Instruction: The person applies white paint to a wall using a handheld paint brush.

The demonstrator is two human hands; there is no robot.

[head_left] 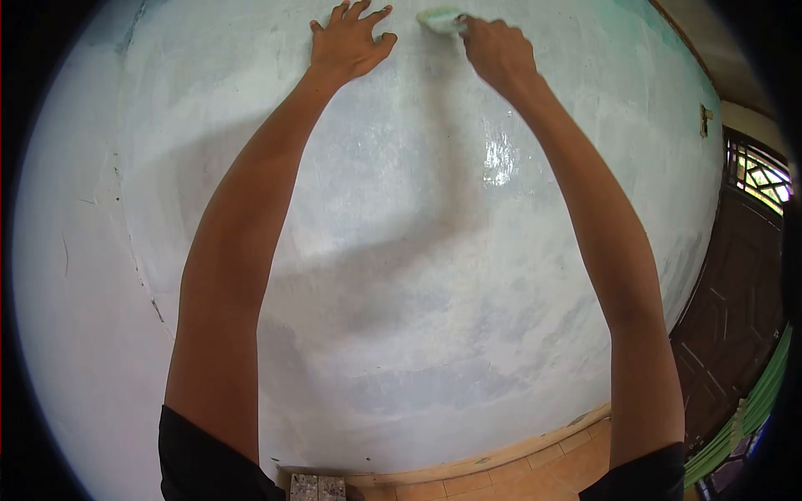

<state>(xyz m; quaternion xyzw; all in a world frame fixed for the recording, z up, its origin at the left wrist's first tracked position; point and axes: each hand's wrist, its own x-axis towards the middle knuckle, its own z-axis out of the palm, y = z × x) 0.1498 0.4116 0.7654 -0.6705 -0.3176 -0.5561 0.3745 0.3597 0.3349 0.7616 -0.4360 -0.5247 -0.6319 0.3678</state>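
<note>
In front of me is a wall [393, 209] with patchy white and pale grey-green paint; a shiny patch shows right of its middle. High on the wall, my left hand [347, 43] is open with its fingers spread, seemingly resting against the surface. To its right, my right hand [501, 54] is closed around the handle of a paintbrush [441, 18], whose pale greenish head points left and lies at or very near the wall. The brush is slightly blurred, and its handle is mostly hidden by my fingers.
A dark wooden door [727, 292] stands at the right, below a patterned vent window [760, 177]. A switch-like fitting [704, 121] is on the wall near it. Green cloth [748, 417] hangs lower right. Below are orange floor tiles [501, 478] and a speckled wooden surface [317, 487].
</note>
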